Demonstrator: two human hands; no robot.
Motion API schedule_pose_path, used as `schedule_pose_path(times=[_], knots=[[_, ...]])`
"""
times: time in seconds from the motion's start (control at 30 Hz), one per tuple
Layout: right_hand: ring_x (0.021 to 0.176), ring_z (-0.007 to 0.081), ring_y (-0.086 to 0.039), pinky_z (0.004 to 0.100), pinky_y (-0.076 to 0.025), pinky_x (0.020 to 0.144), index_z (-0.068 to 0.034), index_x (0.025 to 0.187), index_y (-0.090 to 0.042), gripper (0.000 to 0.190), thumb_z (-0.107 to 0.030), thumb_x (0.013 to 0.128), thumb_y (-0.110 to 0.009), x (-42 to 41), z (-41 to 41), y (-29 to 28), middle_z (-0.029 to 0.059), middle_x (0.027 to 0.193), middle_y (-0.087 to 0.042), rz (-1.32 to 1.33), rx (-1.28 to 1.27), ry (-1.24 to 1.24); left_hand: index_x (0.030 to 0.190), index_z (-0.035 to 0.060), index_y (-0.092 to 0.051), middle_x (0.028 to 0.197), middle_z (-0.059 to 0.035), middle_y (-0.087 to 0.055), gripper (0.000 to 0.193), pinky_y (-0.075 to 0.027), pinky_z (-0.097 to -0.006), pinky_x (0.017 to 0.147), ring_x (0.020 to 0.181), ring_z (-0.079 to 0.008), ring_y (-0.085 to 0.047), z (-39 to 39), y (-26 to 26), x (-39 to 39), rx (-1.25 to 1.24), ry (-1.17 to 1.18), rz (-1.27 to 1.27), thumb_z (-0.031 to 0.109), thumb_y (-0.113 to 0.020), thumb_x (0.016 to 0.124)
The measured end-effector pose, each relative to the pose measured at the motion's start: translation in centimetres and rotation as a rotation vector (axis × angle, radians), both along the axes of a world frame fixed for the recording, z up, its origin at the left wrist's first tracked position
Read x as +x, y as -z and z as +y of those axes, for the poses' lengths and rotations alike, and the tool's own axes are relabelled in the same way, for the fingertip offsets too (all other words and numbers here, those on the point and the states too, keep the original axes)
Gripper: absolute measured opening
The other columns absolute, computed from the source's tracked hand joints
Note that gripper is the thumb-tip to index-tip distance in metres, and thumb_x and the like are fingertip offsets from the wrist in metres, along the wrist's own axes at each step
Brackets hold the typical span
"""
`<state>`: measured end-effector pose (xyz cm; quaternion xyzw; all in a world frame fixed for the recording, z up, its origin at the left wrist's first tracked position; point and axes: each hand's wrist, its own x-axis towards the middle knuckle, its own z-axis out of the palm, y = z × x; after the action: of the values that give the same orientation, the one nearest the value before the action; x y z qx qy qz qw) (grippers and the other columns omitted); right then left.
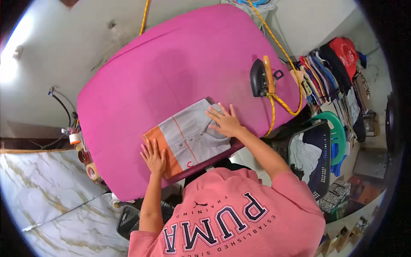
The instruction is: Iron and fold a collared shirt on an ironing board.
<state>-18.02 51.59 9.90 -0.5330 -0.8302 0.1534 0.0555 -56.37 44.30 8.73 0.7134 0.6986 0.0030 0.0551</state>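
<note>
A folded grey and orange polo shirt (189,138) lies near the front edge of a table covered in pink cloth (128,96). My left hand (155,159) rests flat, fingers spread, on the shirt's orange end. On the collar end lies my right hand (226,122), its fingers also apart. Neither hand grips the cloth. Buttons and a thin orange line show on the shirt between the hands. An iron with a wooden handle (269,75) sits on the pink cloth beyond my right hand, with a yellow cord (292,112) running from it.
A dark plastic basket holding clothes (324,154) stands at the right, beside a green plastic seat (337,138). Garments hang in a row (321,77) at the upper right. Tape rolls (92,171) hang at the table's left edge. Another dark basket (128,221) is low at the left.
</note>
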Motion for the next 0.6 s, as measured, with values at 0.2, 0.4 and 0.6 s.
schedule_pose_path(times=[0.2,0.4,0.6], knots=[[0.114,0.028,-0.061,0.0446,-0.045,0.097,-0.007,0.122,-0.061,0.04,-0.033,0.093,-0.064,1.9,0.1,2.6,0.013,0.123,-0.064,0.314,0.034,0.583,0.156,0.0215,-0.026,0.163,-0.0102,-0.017,0.065,-0.004,-0.0653,0.114,0.15,-0.0385,-0.008,-3.2,2.3,2.1,0.069,-0.215,0.022,0.048,-0.043,0.099],[0.076,0.0267,-0.069,0.0354,-0.052,0.069,-0.002,0.092,-0.068,0.021,-0.018,0.082,-0.077,1.6,1.8,4.4,0.0125,0.083,-0.071,0.741,-0.173,0.581,0.157,0.0228,-0.02,0.164,-0.0074,-0.015,0.063,-0.006,-0.0679,0.113,0.15,-0.0369,-0.008,-5.9,3.4,4.3,0.05,-0.354,0.081,0.048,-0.036,0.101],[0.069,0.022,-0.068,0.0333,-0.051,0.061,0.0,0.093,-0.07,0.023,-0.015,0.078,-0.08,4.1,1.1,7.7,0.014,0.08,-0.071,0.917,-0.028,0.609,0.157,0.0233,-0.019,0.164,-0.0047,-0.013,0.064,-0.006,-0.0681,0.113,0.15,-0.0366,-0.007,-5.7,3.3,5.2,0.03,-0.372,0.055,0.05,-0.035,0.101]])
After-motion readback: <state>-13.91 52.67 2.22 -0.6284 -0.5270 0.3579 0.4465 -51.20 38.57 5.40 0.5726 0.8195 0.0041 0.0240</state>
